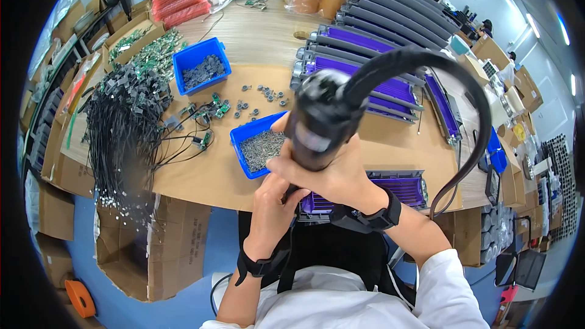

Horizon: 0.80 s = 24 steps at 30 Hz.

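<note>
My right hand [338, 173] is wrapped round a black corded electric screwdriver [323, 125], which stands upright with its thick cable arching off to the right. Just below it, my left hand [271, 207] is closed in a pinch; whatever lies between its fingertips is hidden. Under both hands, at the table's front edge, lies a long purple and grey housing [399, 190], partly covered by my right wrist. A blue bin of small screws [262, 149] sits right beside my hands, on the left. The screwdriver's tip is out of sight.
Small grey round parts [256, 111] lie behind the screw bin. Further left are a blue bin of grey pieces [204, 76], loose circuit boards [213, 108] and a heap of black cables [125, 128]. Purple and grey housings [372, 42] are stacked at the back right.
</note>
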Each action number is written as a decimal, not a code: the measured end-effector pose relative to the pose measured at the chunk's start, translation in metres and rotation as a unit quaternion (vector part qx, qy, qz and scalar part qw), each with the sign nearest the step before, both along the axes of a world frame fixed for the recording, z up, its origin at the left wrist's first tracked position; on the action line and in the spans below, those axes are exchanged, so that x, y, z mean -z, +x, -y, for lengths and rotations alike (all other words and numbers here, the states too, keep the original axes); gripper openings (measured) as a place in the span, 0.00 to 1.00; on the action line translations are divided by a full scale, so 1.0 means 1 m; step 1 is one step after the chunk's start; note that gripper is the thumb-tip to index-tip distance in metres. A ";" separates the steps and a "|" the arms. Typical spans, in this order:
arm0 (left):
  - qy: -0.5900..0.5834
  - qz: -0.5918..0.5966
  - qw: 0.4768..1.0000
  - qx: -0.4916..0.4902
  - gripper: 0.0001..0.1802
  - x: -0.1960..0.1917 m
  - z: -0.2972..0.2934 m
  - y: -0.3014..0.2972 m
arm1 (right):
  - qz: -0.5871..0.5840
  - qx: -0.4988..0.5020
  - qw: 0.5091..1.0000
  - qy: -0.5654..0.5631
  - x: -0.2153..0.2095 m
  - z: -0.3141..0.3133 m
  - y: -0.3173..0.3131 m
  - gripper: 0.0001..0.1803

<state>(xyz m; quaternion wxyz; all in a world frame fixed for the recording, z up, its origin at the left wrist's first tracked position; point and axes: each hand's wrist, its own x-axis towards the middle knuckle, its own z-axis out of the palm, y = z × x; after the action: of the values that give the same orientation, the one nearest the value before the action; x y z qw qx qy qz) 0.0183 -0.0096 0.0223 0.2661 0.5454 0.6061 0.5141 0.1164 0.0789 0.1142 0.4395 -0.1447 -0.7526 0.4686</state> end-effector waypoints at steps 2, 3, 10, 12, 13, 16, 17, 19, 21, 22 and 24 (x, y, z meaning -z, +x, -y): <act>0.057 -0.034 0.998 -0.004 0.21 0.003 0.002 -0.003 | -0.051 0.034 0.994 -0.085 -0.014 0.004 0.008 0.22; 0.057 -0.019 0.998 -0.002 0.22 0.004 0.001 -0.002 | -0.075 0.051 0.987 -0.129 -0.020 0.003 0.015 0.22; 0.043 -0.140 0.989 0.011 0.28 0.006 0.000 -0.002 | 0.311 0.233 0.919 0.067 -0.051 -0.022 0.114 0.21; 0.033 -0.144 0.989 0.020 0.26 0.001 0.000 0.002 | 0.394 0.226 0.881 0.134 -0.034 -0.028 0.141 0.22; 0.023 -0.134 0.990 0.022 0.25 0.000 0.000 0.005 | 0.412 0.208 0.873 0.160 -0.028 -0.028 0.153 0.24; 0.006 -0.102 0.994 0.029 0.21 -0.007 -0.001 0.012 | 0.490 0.150 0.837 0.193 -0.015 -0.028 0.181 0.26; 0.005 -0.089 0.996 0.033 0.20 -0.013 0.001 0.013 | 0.502 0.132 0.836 0.179 -0.005 -0.028 0.188 0.26; 0.000 -0.033 0.998 0.047 0.20 -0.015 0.002 0.016 | 0.501 0.152 0.819 0.234 0.008 -0.026 0.196 0.25; -0.009 0.050 0.997 0.065 0.21 -0.012 0.007 0.017 | 0.491 0.176 0.806 0.280 0.012 -0.019 0.199 0.26; 0.010 0.028 0.998 0.060 0.21 -0.015 0.007 0.019 | 0.482 0.190 0.802 0.299 0.008 -0.013 0.199 0.27; 0.044 -0.016 0.998 0.048 0.21 -0.025 0.012 0.023 | 0.452 0.212 0.791 0.353 0.008 -0.003 0.202 0.29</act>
<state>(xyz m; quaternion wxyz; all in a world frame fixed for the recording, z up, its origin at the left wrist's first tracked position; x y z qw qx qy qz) 0.0414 -0.0220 0.0477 0.2566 0.5933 0.5597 0.5185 0.3187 0.0821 0.1064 0.1575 -0.3305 -0.9290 -0.0540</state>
